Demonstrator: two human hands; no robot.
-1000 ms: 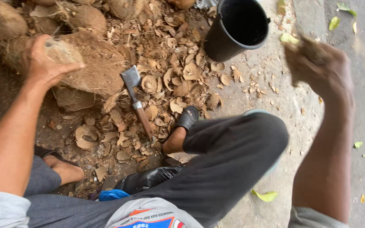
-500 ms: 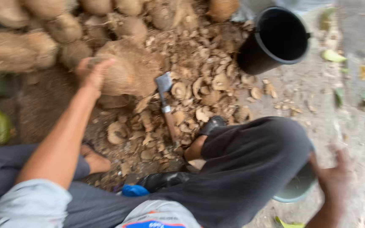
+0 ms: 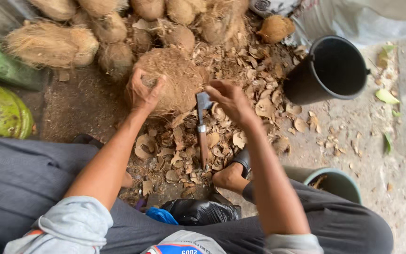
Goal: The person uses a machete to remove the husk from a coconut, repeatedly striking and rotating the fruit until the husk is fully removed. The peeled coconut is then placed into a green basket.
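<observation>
Left hand (image 3: 143,91): gripping husked coconut (image 3: 175,80), frame centre. Right hand (image 3: 229,99): fingers curled, just beside cleaver (image 3: 202,127) lying among shell chips (image 3: 264,106). Black bucket (image 3: 332,70), upper right. Green bucket (image 3: 337,181), lower right. Fibrous coconuts (image 3: 52,42), upper left.

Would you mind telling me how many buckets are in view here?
2: a black bucket at upper right beside the shell scraps, and a grey-green bucket lower right, partly hidden behind the person's knee.
</observation>
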